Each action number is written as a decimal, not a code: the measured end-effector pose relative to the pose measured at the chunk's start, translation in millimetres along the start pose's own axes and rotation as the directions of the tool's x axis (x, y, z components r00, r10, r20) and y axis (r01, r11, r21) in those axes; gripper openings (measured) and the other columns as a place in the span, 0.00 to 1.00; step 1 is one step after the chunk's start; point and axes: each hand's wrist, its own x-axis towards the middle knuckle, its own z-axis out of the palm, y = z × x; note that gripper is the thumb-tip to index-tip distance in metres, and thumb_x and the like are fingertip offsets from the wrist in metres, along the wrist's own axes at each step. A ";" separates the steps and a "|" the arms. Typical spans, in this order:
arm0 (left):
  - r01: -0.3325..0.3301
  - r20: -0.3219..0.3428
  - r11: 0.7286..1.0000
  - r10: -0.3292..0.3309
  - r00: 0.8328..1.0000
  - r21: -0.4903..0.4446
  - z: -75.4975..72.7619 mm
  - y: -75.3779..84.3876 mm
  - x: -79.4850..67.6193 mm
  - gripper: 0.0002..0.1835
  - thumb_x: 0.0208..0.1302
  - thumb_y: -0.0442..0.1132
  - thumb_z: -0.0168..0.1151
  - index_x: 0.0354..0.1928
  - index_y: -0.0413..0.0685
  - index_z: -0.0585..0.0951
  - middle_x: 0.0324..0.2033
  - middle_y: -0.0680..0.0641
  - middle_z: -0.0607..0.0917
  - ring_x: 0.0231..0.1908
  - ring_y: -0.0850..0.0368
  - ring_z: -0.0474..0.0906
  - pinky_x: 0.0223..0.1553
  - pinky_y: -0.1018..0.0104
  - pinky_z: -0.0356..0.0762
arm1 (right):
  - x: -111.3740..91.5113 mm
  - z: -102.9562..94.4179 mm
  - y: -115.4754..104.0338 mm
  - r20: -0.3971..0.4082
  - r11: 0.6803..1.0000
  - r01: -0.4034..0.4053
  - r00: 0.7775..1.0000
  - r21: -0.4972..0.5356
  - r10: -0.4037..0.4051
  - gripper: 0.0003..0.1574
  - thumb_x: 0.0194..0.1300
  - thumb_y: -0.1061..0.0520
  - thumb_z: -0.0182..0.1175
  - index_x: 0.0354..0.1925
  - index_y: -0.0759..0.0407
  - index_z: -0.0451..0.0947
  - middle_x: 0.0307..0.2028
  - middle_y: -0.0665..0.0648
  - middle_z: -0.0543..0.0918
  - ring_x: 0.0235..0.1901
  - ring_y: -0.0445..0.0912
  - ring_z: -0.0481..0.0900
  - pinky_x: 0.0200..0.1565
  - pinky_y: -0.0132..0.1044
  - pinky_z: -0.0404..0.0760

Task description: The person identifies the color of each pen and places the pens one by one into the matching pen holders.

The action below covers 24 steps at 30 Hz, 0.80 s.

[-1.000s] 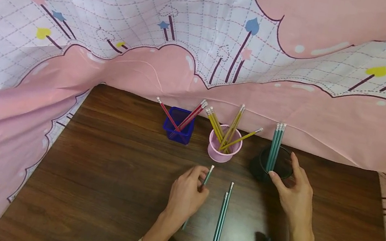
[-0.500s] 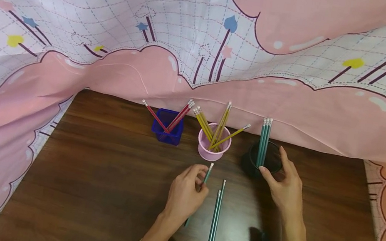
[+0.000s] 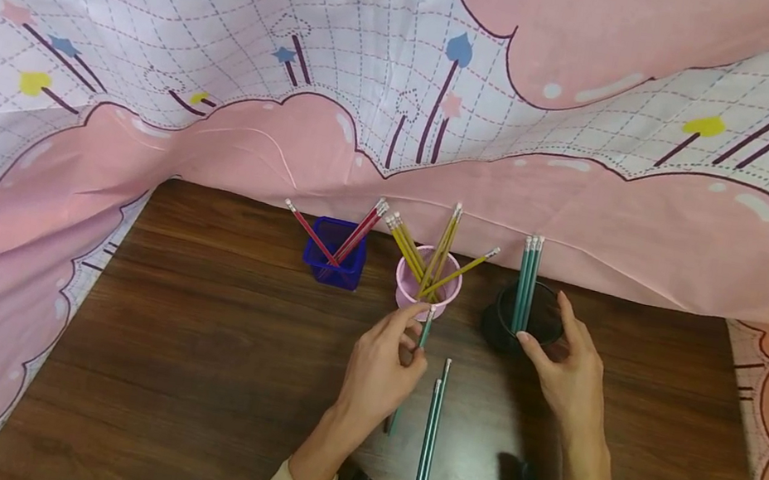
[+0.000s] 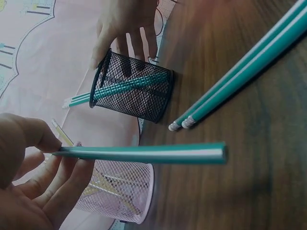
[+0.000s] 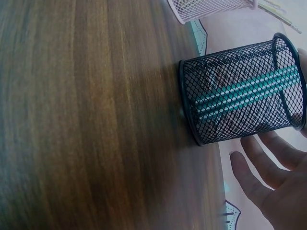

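Note:
My left hand (image 3: 381,369) pinches a green pencil (image 4: 153,154) between thumb and fingers, just in front of the pink mesh cup. The pencil is raised off the table, its eraser end pointing away from me in the head view. My right hand (image 3: 575,383) holds the rim of a black mesh pencil cup (image 5: 242,93), thumb on the near side and fingers on the right side. Several green pencils (image 3: 528,275) stand in that cup, erasers up. Two more green pencils (image 3: 429,448) lie side by side on the table between my hands.
A pink mesh cup (image 3: 412,306) with yellow pencils and a blue square holder (image 3: 341,277) with red pencils stand along the back. Behind them hangs a patterned cloth (image 3: 278,148). Underneath is a dark wooden table (image 3: 187,343).
My left hand has moved forward with the green pencil, towards the pink cup. My right hand stays on the black cup. The head view shifted early on.

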 end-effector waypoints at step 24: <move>-0.156 -0.092 0.980 0.145 0.985 -0.123 2.4 18.0 40.9 0.36 0.53 0.24 0.66 0.66 0.55 0.75 0.39 0.50 0.81 0.35 0.59 0.83 0.25 0.77 0.78 | 0.1 -1.2 -0.5 -0.006 1.000 0.003 1.000 -0.011 -0.003 0.52 0.59 0.56 0.73 0.76 0.49 0.60 0.57 0.65 0.77 0.53 0.60 0.78 0.51 0.58 0.74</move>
